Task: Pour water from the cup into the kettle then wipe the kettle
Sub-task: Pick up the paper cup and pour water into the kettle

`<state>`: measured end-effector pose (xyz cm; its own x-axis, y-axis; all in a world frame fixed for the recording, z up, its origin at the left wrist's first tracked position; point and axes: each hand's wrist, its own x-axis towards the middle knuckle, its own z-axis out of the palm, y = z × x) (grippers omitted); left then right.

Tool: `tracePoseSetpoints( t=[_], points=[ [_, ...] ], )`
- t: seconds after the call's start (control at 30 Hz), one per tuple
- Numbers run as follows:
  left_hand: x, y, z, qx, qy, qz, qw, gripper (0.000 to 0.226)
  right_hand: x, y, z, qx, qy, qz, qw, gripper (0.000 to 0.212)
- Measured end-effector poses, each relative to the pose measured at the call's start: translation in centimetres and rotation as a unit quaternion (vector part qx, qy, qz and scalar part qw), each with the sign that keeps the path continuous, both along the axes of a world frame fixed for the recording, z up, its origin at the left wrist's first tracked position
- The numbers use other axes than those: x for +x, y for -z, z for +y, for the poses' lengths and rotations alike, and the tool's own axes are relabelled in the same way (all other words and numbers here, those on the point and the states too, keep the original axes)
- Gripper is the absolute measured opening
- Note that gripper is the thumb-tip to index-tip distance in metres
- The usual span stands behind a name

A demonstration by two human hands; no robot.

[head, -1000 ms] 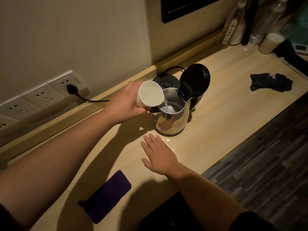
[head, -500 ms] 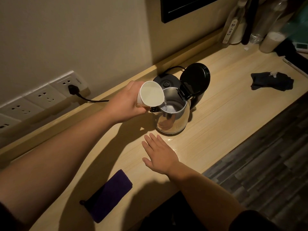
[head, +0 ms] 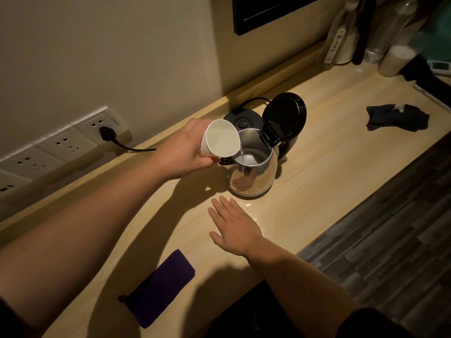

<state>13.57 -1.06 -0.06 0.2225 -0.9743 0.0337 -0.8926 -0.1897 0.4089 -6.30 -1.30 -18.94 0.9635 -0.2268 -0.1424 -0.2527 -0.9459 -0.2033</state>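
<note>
A shiny steel kettle (head: 253, 176) stands on the wooden counter with its black lid (head: 285, 115) flipped up. My left hand (head: 185, 150) grips a white paper cup (head: 220, 141), tilted on its side over the kettle's mouth. A thin stream of water runs from the cup's rim into the kettle. My right hand (head: 235, 226) rests flat on the counter just in front of the kettle, fingers spread, holding nothing. A folded purple cloth (head: 159, 287) lies near the counter's front edge, to the left of my right arm.
The kettle's black base (head: 241, 119) sits behind it, its cord running to a plug (head: 107, 132) in the wall sockets. A dark crumpled cloth (head: 397, 117) lies at the right. Bottles and containers (head: 395, 59) crowd the far right corner. The counter's edge drops to a wood floor (head: 390, 240).
The cup stays tilted over the kettle and water keeps running in. Both hands are almost where they were.
</note>
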Motion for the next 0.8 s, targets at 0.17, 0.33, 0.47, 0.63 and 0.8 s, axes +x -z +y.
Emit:
tracePoseSetpoints(
  t=[0.17, 0.33, 0.47, 0.63, 0.8],
  points=[
    [0.14, 0.13, -0.03, -0.001, 0.005, -0.014, 1.000, 0.084, -0.04, 0.09, 0.06, 0.003, 0.004, -0.003, 1.000, 0.068],
    [0.16, 0.11, -0.08, -0.004, 0.008, -0.019, 1.000, 0.084, -0.10, 0.02, 0.03, -0.007, 0.001, -0.005, 1.000, 0.069],
    [0.14, -0.10, -0.14, 0.003, 0.015, -0.020, 1.000, 0.084, -0.11, -0.06, -0.02, -0.014, -0.003, -0.004, 1.000, 0.070],
    [0.24, -0.52, -0.27, 0.008, 0.023, -0.019, 1.000, 0.085, -0.16, -0.09, -0.09, -0.012, -0.004, -0.005, 1.000, 0.070],
    [0.27, -0.79, -0.36, 0.007, 0.031, -0.025, 0.999, 0.084, -0.15, 0.02, -0.01, -0.005, -0.003, -0.007, 1.000, 0.070]
  ],
)
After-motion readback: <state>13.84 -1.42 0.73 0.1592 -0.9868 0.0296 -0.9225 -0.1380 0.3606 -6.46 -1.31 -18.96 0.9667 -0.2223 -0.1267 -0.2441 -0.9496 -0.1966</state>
